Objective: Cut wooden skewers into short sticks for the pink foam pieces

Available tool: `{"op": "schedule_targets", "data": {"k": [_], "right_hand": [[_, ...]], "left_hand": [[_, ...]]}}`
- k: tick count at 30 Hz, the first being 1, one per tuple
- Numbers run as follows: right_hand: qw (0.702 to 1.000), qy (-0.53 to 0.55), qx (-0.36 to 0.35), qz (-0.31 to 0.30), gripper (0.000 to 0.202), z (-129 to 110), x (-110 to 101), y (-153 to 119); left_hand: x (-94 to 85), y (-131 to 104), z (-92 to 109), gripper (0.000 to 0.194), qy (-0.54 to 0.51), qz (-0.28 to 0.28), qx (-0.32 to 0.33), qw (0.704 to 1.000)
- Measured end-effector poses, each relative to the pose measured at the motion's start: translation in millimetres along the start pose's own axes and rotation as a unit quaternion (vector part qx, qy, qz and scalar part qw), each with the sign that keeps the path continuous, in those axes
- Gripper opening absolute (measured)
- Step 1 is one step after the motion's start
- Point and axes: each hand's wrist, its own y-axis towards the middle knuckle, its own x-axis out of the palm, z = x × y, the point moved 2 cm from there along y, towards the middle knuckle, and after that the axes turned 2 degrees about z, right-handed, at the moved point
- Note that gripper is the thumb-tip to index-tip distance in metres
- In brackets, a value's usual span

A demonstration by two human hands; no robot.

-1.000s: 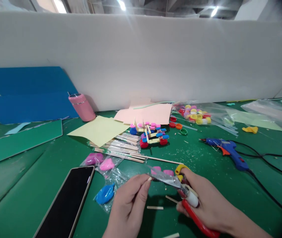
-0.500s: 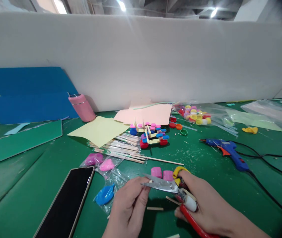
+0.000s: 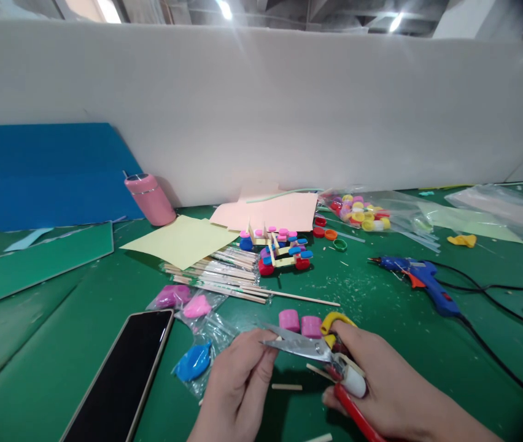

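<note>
My right hand [image 3: 376,374] is wrapped round a pair of scissors [image 3: 305,345] with a yellow handle loop. A red handle [image 3: 356,414] and a white cap-like piece [image 3: 354,382] also show at that hand; how they join is hidden. The blades are apart and point left to my left hand [image 3: 243,374]. My left hand is closed in a pinch, with a small pale wooden stick end [image 3: 278,338] showing between the blades at its fingertips. Most of that stick is hidden. Two pink bottle caps [image 3: 288,320] stand just behind the scissors. A short cut stick [image 3: 287,387] lies between the hands.
A phone [image 3: 121,374] lies at left, beside bagged blue clay [image 3: 193,362]. Behind are bundled wooden sticks [image 3: 224,279], a small wheeled model [image 3: 284,252], and a pink bottle [image 3: 151,199]. At right lies a blue glue gun [image 3: 415,279] with its cord; bagged caps [image 3: 360,215] sit farther back.
Both hands, the scissors and the stick keep nearly the same position. The whole view has shifted very slightly.
</note>
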Motion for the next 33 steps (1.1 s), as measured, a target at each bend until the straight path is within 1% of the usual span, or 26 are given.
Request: {"op": "schedule_targets", "data": {"k": [6,10,16,19,22,25,28,29,30,33], "right_hand": [[1.0,0.008,-0.002,-0.007,0.027,-1.4,0.6,0.2],[1.0,0.002,-0.004,-0.003,0.028,-2.3,-1.0,-0.2],[1.0,-0.003,-0.011,-0.008,0.027,-1.6,2.1,0.6],[1.0,-0.018,-0.002,0.015,0.027,1.6,0.9,4.1],[0.995,-0.052,0.024,0.077,0.027,7.4,-7.1,9.3],[0.983,-0.102,0.051,0.144,0.027,15.7,-19.3,14.6],[0.97,-0.146,0.069,0.183,0.025,26.0,-30.5,18.6],[0.966,-0.158,0.077,0.187,0.025,30.0,-33.6,19.6],[0.963,-0.17,0.087,0.19,0.025,34.1,-36.4,20.4],[0.953,-0.204,0.112,0.194,0.035,45.9,-43.3,21.3]], "left_hand": [[-1.9,0.3,4.2,0.018,0.02,-0.006,0.045,0.999],[-2.5,-0.6,3.7,0.019,0.03,-0.013,0.035,0.999],[-1.5,-2.9,1.8,0.017,0.057,-0.028,0.026,0.998],[-2.5,-1.9,4.5,0.015,0.066,-0.022,0.041,0.997],[-4.6,-0.5,3.2,0.016,0.079,-0.003,0.053,0.995],[-8.5,1.1,-8.7,0.012,0.126,0.055,0.02,0.99],[-10.3,2.7,-26.9,0.015,0.199,0.078,-0.024,0.977],[-9.9,3.5,-32.5,0.019,0.224,0.076,-0.028,0.971],[-8.6,4.5,-37.7,0.023,0.249,0.06,-0.032,0.966],[-2.1,8.3,-49.7,0.034,0.34,-0.023,-0.053,0.939]]}}
